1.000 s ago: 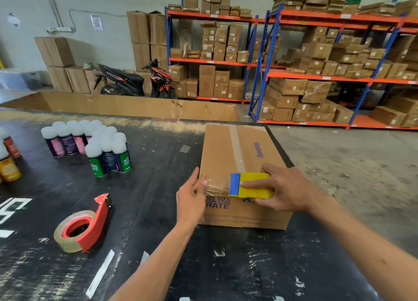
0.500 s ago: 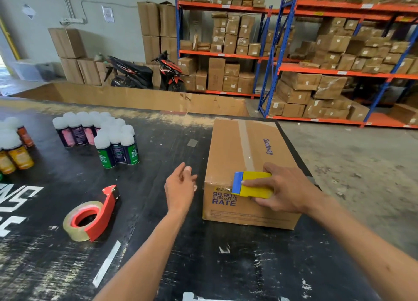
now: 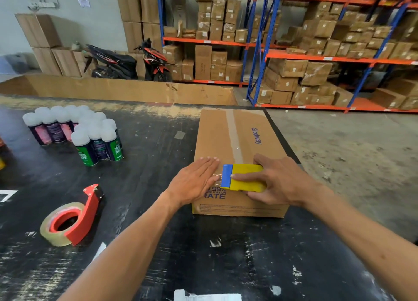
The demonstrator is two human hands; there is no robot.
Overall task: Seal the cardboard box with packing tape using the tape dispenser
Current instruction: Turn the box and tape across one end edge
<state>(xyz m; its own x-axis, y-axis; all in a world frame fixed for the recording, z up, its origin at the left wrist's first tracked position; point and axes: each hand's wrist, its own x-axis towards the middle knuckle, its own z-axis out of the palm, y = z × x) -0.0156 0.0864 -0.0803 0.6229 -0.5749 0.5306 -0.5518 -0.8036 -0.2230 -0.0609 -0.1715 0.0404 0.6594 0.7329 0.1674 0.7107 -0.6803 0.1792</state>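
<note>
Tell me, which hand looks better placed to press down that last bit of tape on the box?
Probably the right hand: it already grips the yellow and blue scraper at the near edge of the cardboard box. The left hand lies flat, steadying the box.

My L hand (image 3: 196,180) lies flat, palm down, fingers straight; R hand (image 3: 277,182) curled in a grip; both forearms reach fwd.
</note>
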